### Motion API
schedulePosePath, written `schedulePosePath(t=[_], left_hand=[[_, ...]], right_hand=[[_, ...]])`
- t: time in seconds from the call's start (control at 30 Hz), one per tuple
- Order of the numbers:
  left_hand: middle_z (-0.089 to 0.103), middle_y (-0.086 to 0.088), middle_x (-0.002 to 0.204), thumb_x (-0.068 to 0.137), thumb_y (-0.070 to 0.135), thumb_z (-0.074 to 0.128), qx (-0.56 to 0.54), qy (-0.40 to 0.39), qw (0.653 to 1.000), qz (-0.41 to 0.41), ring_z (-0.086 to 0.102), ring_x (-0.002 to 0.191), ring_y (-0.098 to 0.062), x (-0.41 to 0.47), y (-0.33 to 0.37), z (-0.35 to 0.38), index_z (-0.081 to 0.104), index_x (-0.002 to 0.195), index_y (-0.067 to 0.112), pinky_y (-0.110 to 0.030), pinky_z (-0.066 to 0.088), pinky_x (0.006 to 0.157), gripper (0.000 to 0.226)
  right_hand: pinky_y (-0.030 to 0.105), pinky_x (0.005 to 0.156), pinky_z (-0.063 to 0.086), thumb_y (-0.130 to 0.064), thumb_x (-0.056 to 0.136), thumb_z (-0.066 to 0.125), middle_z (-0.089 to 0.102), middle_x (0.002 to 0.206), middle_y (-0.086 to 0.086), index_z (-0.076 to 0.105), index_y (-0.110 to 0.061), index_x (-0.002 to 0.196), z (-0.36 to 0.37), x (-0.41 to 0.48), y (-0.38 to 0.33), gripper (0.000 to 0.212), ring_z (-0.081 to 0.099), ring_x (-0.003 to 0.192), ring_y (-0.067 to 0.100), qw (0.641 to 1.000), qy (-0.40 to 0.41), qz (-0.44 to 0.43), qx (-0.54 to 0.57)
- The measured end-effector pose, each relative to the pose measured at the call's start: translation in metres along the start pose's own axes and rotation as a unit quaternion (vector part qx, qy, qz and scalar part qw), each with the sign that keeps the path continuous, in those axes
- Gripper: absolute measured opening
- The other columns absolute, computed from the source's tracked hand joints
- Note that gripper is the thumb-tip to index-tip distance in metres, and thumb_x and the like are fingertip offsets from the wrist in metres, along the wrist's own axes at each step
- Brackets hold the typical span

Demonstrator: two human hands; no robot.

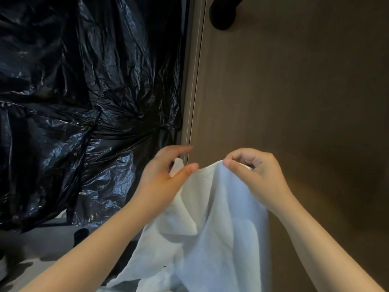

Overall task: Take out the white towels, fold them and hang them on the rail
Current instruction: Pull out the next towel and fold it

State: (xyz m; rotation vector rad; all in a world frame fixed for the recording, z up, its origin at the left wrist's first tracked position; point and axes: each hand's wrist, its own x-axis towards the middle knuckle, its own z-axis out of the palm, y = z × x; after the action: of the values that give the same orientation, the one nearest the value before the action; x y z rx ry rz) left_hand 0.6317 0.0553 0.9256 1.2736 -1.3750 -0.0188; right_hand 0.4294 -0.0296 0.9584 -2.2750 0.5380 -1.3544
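Brown panel wall (294, 91) fills the right side, crinkled black plastic sheeting (73, 91) the left. A black fitting (223, 15) is on the panel at the top edge; can't tell if it's the rail.

White towel (210, 218) is out and held up in front of the panel by its top edge. The rest hangs in loose folds past the bottom of view. Not folded yet.

Left hand (166, 171): thumb in front, fingers behind, one towel corner poking up between them. It's gripped, but the fingers are only loosely curved and blurred.

Right hand (256, 173): thumb and forefinger pinched tight on the top hem, other fingers curled in.

Handling, my read:
- Soft terry, light, zero stiffness, so it sags wherever it isn't held. The edge already dips between the hands.
- Not slippery or fragile, so a pinch is enough.
- Take it at the two top corners and spread the hands to tension the hem before folding. The hands look too close together for a clean fold.
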Motion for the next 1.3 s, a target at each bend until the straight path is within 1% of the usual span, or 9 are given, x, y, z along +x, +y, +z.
schedulePosePath(t=[0.13,0.3,0.47,0.6,0.7,0.83,0.97,1.2,1.3], left_hand=[[0.071,0.022,0.098,0.087,0.033,0.070,-0.094,-0.089,0.991,-0.021,0.064,0.091,0.008,-0.002,0.005,0.005,0.069,0.107,0.041,-0.004,0.045,0.071,0.021],[0.066,0.012,0.069,0.087,0.029,0.070,-0.094,-0.058,0.994,-0.019,0.057,0.060,0.002,-0.005,0.004,0.006,0.072,0.078,0.031,-0.009,0.042,0.054,0.009],[0.069,0.002,0.079,0.086,0.028,0.070,-0.077,0.016,0.997,-0.023,0.060,0.073,-0.014,0.004,0.004,-0.002,0.072,0.080,0.031,-0.012,0.042,0.060,0.007],[0.066,0.021,0.076,0.086,0.026,0.070,-0.020,0.038,0.999,-0.003,0.058,0.074,0.007,0.007,0.003,-0.010,0.070,0.074,0.035,-0.003,0.037,0.062,0.015],[0.065,0.027,0.077,0.087,0.027,0.069,0.021,0.050,0.998,-0.006,0.057,0.075,0.011,0.009,-0.003,-0.015,0.067,0.073,0.038,-0.002,0.035,0.061,0.018],[0.060,0.030,0.068,0.089,0.026,0.067,0.051,0.079,0.996,-0.014,0.054,0.067,0.012,0.011,-0.013,-0.022,0.067,0.076,0.031,-0.004,0.035,0.055,0.014],[0.059,0.017,0.062,0.089,0.021,0.067,0.083,0.100,0.991,-0.013,0.052,0.064,0.011,0.017,-0.019,-0.026,0.069,0.079,0.022,-0.005,0.034,0.053,0.010],[0.062,0.008,0.076,0.091,0.019,0.064,0.117,0.102,0.987,-0.029,0.056,0.073,-0.002,0.015,-0.027,-0.023,0.070,0.086,0.017,-0.009,0.035,0.056,0.009],[0.067,0.000,0.095,0.094,0.014,0.059,0.144,0.087,0.985,-0.046,0.057,0.086,-0.013,0.013,-0.026,-0.022,0.072,0.101,0.014,-0.021,0.037,0.067,0.015]], right_hand=[[0.012,0.063,0.043,-0.014,0.088,0.071,0.068,0.072,-0.010,0.072,-0.022,0.075,0.007,0.001,-0.012,0.015,0.060,0.069,0.002,1.000,-0.001,-0.007,0.025],[0.013,0.059,0.041,-0.020,0.087,0.073,0.065,0.067,-0.001,0.072,-0.025,0.073,0.010,0.002,-0.014,0.015,0.056,0.063,0.006,1.000,0.000,-0.010,0.005],[0.014,0.052,0.035,-0.030,0.087,0.071,0.060,0.060,-0.002,0.071,-0.026,0.070,0.006,-0.001,-0.002,0.018,0.045,0.054,0.004,0.998,-0.044,0.012,-0.037],[0.013,0.051,0.029,-0.032,0.092,0.065,0.053,0.060,0.001,0.063,-0.025,0.065,0.001,-0.014,0.015,0.028,0.042,0.053,0.003,0.996,-0.073,0.023,-0.053],[0.017,0.051,0.029,-0.035,0.092,0.065,0.054,0.061,0.003,0.062,-0.025,0.066,-0.007,-0.026,0.029,0.028,0.042,0.054,0.004,0.994,-0.072,0.027,-0.083],[0.014,0.052,0.031,-0.036,0.092,0.064,0.052,0.058,-0.016,0.059,-0.028,0.066,-0.016,-0.035,0.041,0.028,0.047,0.054,0.003,0.990,-0.058,0.022,-0.126],[0.010,0.053,0.036,-0.038,0.092,0.063,0.060,0.066,-0.017,0.061,-0.031,0.070,-0.031,-0.039,0.043,0.023,0.057,0.061,0.005,0.987,-0.026,0.015,-0.160],[0.017,0.056,0.047,-0.038,0.090,0.064,0.065,0.075,-0.017,0.066,-0.032,0.077,-0.033,-0.033,0.031,0.014,0.063,0.071,0.007,0.983,0.023,-0.002,-0.184],[0.015,0.058,0.047,-0.035,0.090,0.063,0.065,0.076,-0.018,0.066,-0.032,0.077,-0.032,-0.032,0.022,0.014,0.063,0.074,0.006,0.985,0.025,-0.007,-0.173]])
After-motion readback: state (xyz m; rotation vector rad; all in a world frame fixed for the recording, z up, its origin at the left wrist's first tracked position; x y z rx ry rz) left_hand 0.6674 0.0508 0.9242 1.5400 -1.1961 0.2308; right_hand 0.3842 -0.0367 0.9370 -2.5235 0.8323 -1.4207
